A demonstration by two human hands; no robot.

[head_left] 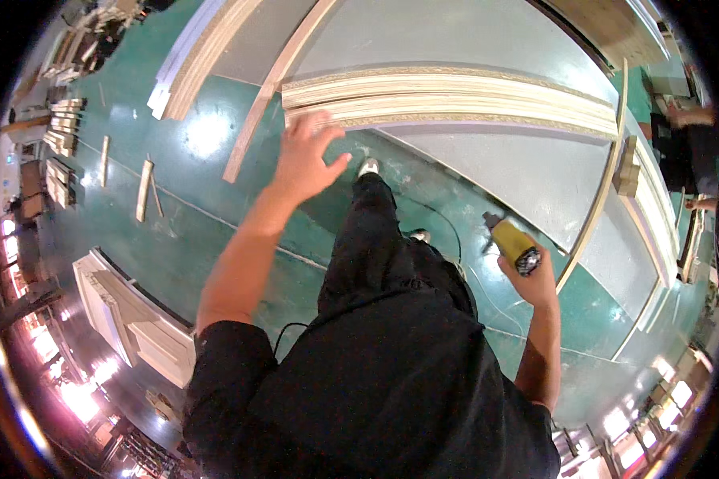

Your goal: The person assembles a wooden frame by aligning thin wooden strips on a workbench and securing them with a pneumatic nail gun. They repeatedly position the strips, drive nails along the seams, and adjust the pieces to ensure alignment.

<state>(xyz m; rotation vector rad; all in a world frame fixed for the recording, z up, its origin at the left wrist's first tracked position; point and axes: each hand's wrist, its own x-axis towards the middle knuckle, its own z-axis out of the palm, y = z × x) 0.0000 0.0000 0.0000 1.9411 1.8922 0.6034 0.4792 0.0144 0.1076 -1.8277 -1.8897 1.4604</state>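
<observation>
a green floor (208,207) is seen below, with large grey panels (455,48) laid across its far side. a stack of long pale boards (455,100) rests along the near edge of those panels. the left hand (303,160) is spread, fingers released, just at the left end of the stack. a yellow power tool (513,243) is grasped by the clenched right hand (535,279), over the floor near a panel's edge.
</observation>
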